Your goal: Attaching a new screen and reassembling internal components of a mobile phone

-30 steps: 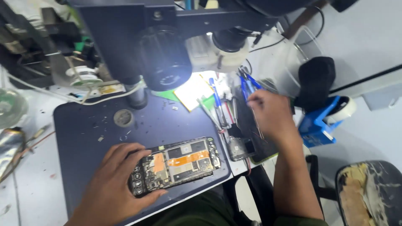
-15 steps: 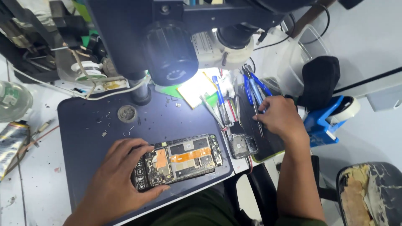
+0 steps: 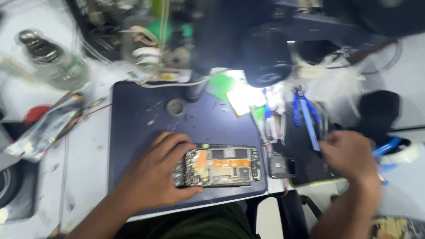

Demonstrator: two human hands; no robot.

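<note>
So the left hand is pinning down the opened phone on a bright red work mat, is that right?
Not quite. In the head view the left hand does rest on the opened phone, but the work mat under it is dark navy blue, not bright red.

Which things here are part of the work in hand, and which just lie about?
In use:
left hand steadying the opened phone
dark work mat
right hand at the tool rack

Lying about:
glass bottle
foil pouch
tape roll

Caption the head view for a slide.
Left hand steadies an opened phone on a dark mat; right hand at tools.
</note>
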